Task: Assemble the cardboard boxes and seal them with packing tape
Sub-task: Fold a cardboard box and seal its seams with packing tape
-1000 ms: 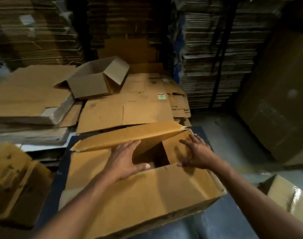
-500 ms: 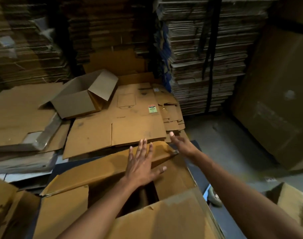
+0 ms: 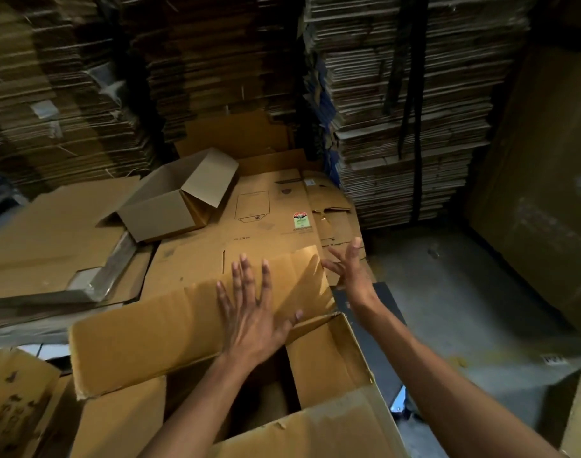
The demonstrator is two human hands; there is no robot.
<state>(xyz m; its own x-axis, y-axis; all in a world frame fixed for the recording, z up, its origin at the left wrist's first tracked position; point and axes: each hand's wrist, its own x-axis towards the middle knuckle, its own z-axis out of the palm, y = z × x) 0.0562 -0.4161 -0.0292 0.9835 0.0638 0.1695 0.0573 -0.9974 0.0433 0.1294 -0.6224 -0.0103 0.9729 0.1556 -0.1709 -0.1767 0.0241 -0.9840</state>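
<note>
While corrugated, the flap [image 3: 170,328] bends beneath the flat left hand [image 3: 254,317].

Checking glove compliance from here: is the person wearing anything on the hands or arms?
No. The left hand and right hand are bare: no gloves, rings, watch or wristband show. Both forearms are uncovered as far as the frame's lower edge, with no sleeve in view.

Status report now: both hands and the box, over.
Left hand open, flat on far flap of box. Right hand open, at flap's right edge. Box top not closed, no tape seen. Nothing in the way.
</note>
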